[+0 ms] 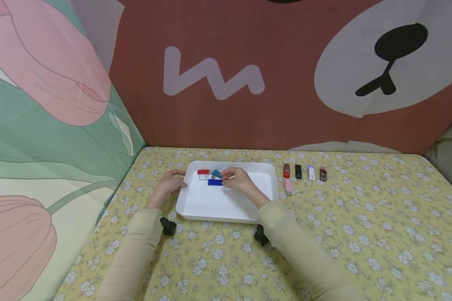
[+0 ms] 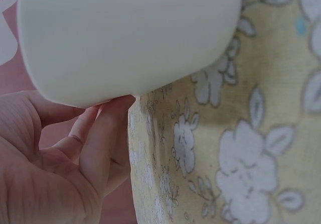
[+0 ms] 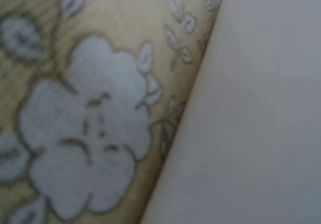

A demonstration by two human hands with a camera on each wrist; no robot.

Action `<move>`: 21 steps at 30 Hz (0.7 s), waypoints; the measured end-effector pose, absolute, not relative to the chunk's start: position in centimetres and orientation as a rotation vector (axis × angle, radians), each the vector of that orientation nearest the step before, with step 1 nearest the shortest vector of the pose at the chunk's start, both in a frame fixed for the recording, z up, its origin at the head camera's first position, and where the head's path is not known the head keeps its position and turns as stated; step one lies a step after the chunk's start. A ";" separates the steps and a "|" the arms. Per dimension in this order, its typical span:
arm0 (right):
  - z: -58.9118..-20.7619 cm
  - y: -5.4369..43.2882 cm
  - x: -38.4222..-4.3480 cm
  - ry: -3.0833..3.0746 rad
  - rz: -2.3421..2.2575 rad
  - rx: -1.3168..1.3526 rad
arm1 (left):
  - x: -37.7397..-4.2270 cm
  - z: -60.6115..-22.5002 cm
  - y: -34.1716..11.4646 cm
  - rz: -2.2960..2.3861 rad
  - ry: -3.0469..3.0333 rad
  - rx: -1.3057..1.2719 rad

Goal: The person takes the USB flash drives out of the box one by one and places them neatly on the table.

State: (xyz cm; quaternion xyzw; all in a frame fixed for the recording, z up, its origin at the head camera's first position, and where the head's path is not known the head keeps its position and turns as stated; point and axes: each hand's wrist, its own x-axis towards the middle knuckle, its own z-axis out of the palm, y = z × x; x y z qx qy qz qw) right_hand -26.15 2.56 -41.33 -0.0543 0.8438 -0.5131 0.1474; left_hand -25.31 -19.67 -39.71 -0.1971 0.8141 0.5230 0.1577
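Note:
In the head view a white tray [image 1: 229, 205] lies on the table. My right hand [image 1: 238, 179] reaches over it and pinches a teal USB flash drive [image 1: 217, 173] between thumb and fingers. Beside that drive, inside the tray, lie a red USB flash drive [image 1: 203, 172], a white one [image 1: 205, 177] and a blue one [image 1: 214, 182]. My left hand [image 1: 172, 182] grips the tray's left edge; its fingers and thumb meet the outer wall in the left wrist view. The right wrist view shows only tray wall and tablecloth, with the hand out of sight.
Right of the tray are a dark red flash drive [image 1: 286, 170], a black one [image 1: 298, 172], a white and purple one [image 1: 311, 172], a brown one [image 1: 323, 174] and a pink one [image 1: 288, 187]. A floral cloth [image 1: 218, 267] covers the table. Printed fabric [image 1: 226, 117] hangs behind.

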 end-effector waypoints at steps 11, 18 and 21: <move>-41.7 2.4 -26.1 2.474 -1.401 -0.236 | -25.1 -39.6 -19.8 1.496 2.339 -0.562; -41.9 2.2 -26.4 2.531 -1.315 -0.259 | -25.0 -39.6 -19.7 1.509 2.342 -0.534; -42.2 2.0 -26.6 2.584 -1.261 -0.293 | -25.0 -39.5 -19.7 1.515 2.342 -0.531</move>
